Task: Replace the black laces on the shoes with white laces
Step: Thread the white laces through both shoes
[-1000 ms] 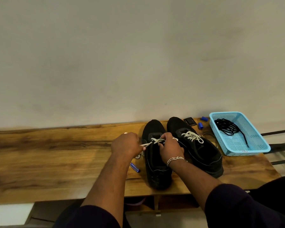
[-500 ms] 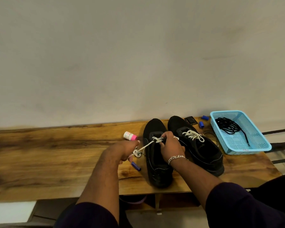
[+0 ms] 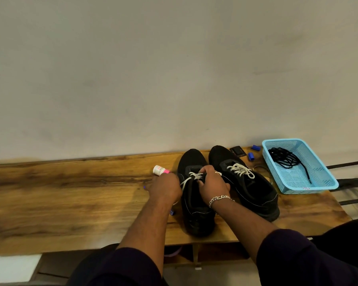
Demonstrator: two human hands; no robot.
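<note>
A long wooden bench (image 3: pixel 70 203) runs along the wall, and the person sits at its near edge with both forearms reaching over it. Off at about two o'clock sits a light-blue basket (image 3: pixel 318 182) with the black laces (image 3: pixel 285 159) heaped inside, so the old ones are already out of at least one shoe, likely both.

Two black shoes stand side by side, toes pointing away to twelve o'clock. The right shoe (image 3: pixel 254 190) already carries a white lace tied in a bow (image 3: pixel 241 169). The left shoe (image 3: pixel 192 215) is the one in hand, its long axis running from six to twelve.

The right hand (image 3: pixel 212 185) curls over that shoe's tongue and pinches the white lace (image 3: pixel 191 176) at the upper eyelets. The left hand (image 3: pixel 165 187) sits at about nine o'clock from the shoe, and a strand of the lace slants down toward it from one o'clock; its fingers are turned away from me, so I cannot tell whether they pinch the strand or lie loose.

My guess is the coming pull goes sideways, out to nine o'clock across the shoe's length, and the left hand is the nearer one for it.

A small white bottle with a pink cap (image 3: pixel 160 170) lies just beyond the left hand, and blue caps (image 3: pixel 251 156) lie near the basket.
</note>
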